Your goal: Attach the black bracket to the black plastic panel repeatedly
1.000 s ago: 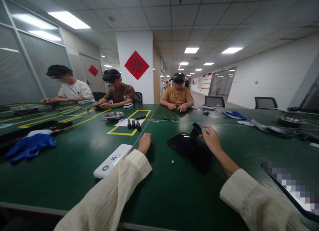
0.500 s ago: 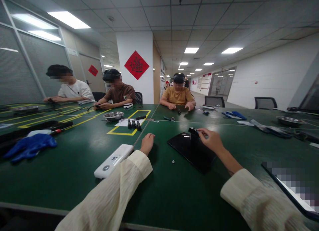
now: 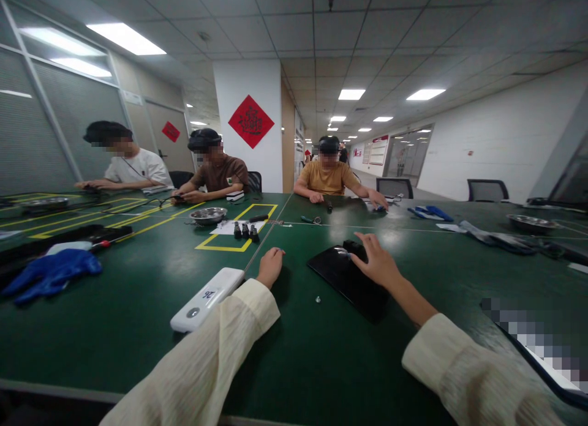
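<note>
A glossy black monitor stand [image 3: 340, 273], made of a flat base with a short upright neck, lies ahead of me on the green table. My right hand [image 3: 376, 261] is at the neck, thumb and fingers spread apart around its near side; whether it touches is unclear. My left hand [image 3: 270, 267] rests on the table left of the stand with its fingers curled in, and anything inside is hidden. Between my forearms sits a small silvery screw [image 3: 318, 299]. Beside my left wrist is a white oblong device [image 3: 206, 300] marked 26.
Blue gloves [image 3: 57, 270] lie at the left, and a tablet-like panel [image 3: 533, 346] at the right edge. Farther off are a metal bowl [image 3: 209, 215], black cylindrical parts [image 3: 245, 231] on paper, and pliers [image 3: 312, 220]. Several people sit across the table.
My right hand's fingers have opened from a pinch at the top of the stand's neck. The person opposite has reached one hand outward to the side. My left hand stays put.
</note>
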### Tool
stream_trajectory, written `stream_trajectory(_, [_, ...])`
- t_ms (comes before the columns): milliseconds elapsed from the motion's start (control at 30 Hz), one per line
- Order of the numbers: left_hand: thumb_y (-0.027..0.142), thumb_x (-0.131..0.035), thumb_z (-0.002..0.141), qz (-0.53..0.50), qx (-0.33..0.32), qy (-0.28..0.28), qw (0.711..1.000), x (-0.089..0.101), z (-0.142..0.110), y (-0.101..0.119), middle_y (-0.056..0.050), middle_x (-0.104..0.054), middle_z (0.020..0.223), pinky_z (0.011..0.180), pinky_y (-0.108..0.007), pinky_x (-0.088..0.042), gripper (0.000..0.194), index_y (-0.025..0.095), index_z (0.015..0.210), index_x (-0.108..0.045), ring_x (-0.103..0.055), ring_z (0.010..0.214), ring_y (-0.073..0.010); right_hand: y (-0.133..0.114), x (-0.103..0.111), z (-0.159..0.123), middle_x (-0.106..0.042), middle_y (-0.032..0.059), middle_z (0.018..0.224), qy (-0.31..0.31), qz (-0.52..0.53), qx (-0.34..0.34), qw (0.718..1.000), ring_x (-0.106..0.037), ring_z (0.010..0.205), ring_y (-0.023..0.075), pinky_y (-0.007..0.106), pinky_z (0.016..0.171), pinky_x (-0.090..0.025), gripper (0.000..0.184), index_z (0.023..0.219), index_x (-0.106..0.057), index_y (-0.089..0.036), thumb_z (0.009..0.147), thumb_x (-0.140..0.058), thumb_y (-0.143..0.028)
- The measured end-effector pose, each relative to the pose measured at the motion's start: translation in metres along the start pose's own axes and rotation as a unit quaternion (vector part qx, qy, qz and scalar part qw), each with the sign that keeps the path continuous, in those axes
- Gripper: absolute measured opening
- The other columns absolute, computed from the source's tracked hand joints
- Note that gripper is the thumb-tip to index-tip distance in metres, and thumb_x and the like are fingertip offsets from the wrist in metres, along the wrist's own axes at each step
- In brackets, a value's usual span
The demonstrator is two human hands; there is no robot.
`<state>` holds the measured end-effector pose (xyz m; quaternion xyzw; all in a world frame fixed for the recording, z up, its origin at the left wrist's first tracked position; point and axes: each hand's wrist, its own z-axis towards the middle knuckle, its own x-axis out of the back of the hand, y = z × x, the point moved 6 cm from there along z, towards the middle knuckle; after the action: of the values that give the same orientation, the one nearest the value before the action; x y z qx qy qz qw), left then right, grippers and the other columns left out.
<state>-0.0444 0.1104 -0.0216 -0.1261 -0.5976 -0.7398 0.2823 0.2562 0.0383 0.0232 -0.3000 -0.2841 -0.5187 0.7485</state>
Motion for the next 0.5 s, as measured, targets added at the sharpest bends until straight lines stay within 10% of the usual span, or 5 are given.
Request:
stream_trajectory(133, [0.026,-0.039,0.079,0.024,-0.005,-0.001,1.0,0.0011,-0.0003,0.002,-0.005,-0.066,0.091,0.079,-0.03,-0.043,0.024,0.019,0.077,-0.061,-0.058,0.092,-0.0198,-0.0002,0.0024,0.0033,-0.052,0.0146,0.111,0.039,-0.032,-0.017,0.999,-0.054,0.098,0.0264,0.037,0.083,-0.043,0.06,0.129,-0.041,-0.015,0.08,-0.047,-0.047])
stream_trajectory(500, [0.022,-0.037,0.081,0.076,-0.019,-0.013,0.997,0.0006,-0.0002,0.0065,-0.006,-0.065,0.096,0.083,-0.032,-0.042,0.027,0.018,0.078,-0.063,-0.056,0.096,-0.0208,0.0007,-0.0035,0.0099,-0.066,0.009,0.107,-0.138,-0.06,-0.064,0.987,-0.063,0.092,0.0266,0.036,0.075,-0.045,0.048,0.127,-0.05,-0.025,0.09,-0.026,-0.045])
